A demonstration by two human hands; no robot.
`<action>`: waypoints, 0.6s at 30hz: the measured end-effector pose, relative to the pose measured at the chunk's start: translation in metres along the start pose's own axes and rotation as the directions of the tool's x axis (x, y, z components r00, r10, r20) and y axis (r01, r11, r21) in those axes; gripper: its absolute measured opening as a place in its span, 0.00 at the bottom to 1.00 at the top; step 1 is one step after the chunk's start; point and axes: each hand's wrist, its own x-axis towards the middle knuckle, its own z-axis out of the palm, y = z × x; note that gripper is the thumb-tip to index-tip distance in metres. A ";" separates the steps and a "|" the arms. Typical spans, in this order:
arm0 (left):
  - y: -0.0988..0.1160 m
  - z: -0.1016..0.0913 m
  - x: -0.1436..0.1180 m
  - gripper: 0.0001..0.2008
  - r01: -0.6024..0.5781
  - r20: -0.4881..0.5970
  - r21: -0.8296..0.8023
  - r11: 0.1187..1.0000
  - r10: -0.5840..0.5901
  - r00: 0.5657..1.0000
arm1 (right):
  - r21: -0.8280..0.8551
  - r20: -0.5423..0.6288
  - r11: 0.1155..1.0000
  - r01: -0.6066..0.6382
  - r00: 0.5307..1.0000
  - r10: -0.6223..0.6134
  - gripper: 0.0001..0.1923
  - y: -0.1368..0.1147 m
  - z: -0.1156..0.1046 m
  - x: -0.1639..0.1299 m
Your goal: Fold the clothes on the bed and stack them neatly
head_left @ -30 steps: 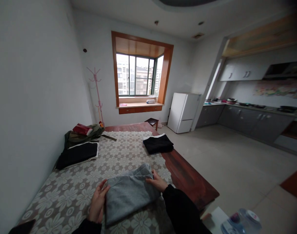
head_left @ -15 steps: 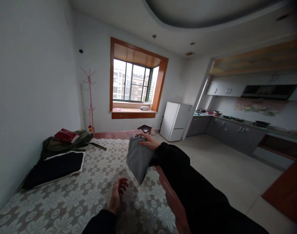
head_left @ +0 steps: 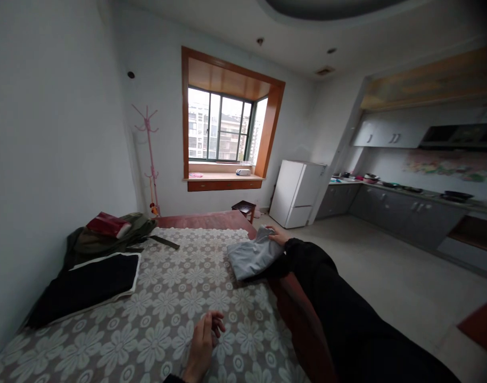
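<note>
Grey cloth was lowered onto black cloth | edge was gripped by right hand | left hand was loosely uncurled

The red-brown wooden table looks smooth, faintly glossy, its flowered grey-and-white tablecloth matt; the folded grey cloth at the right edge looks soft; a dark-red packet near the far left corner shines.

Site type: home, with a living space open to a kitchen. Identifying features: a white refrigerator, grey base cabinets, a range hood and a pan on the kitchen side; a pink coat stand, a wood-framed bay window facing apartment buildings, and a flower-patterned cloth on the tabletop
</note>
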 end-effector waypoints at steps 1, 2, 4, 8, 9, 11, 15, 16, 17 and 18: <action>0.000 0.000 0.000 0.34 0.008 0.000 0.000 1.000 -0.008 1.000 | 0.006 0.003 1.000 -0.009 1.000 0.009 0.25 0.009 0.003 0.000; -0.001 0.000 0.001 0.35 0.016 0.001 0.003 1.000 -0.016 1.000 | 0.021 0.010 1.000 -0.013 1.000 0.012 0.25 0.016 0.004 0.002; -0.003 -0.001 0.001 0.34 0.033 0.012 0.017 0.999 -0.033 0.999 | 0.056 0.021 0.998 -0.007 1.000 0.006 0.26 0.026 -0.002 0.012; -0.004 -0.002 0.003 0.34 0.044 0.024 0.050 0.998 -0.045 0.999 | 0.077 0.021 0.997 -0.005 1.000 0.004 0.29 0.040 -0.020 0.034; -0.004 -0.002 0.003 0.34 0.046 0.025 0.055 0.997 -0.047 0.999 | 0.065 0.022 0.998 -0.019 1.000 0.018 0.30 0.044 -0.021 0.035; -0.004 -0.003 0.003 0.36 0.049 0.030 0.064 0.997 -0.051 0.998 | 0.020 0.026 0.998 -0.056 0.998 0.056 0.30 0.053 -0.018 0.030; -0.008 -0.004 0.004 0.37 0.049 0.049 0.069 0.996 -0.053 0.997 | -0.102 0.014 0.987 -0.122 0.992 0.124 0.32 0.075 0.006 0.004; -0.010 -0.005 0.004 0.36 0.046 0.054 0.067 0.997 -0.050 0.997 | -0.131 0.009 0.983 -0.132 0.991 0.134 0.33 0.081 0.011 -0.002; -0.012 -0.005 0.005 0.36 0.044 0.058 0.064 0.997 -0.048 0.997 | -0.158 0.005 0.978 -0.138 0.990 0.140 0.34 0.086 0.015 -0.007; -0.014 -0.005 0.006 0.35 0.044 0.062 0.062 0.997 -0.048 0.997 | -0.184 0.003 0.973 -0.139 0.990 0.142 0.35 0.091 0.018 -0.011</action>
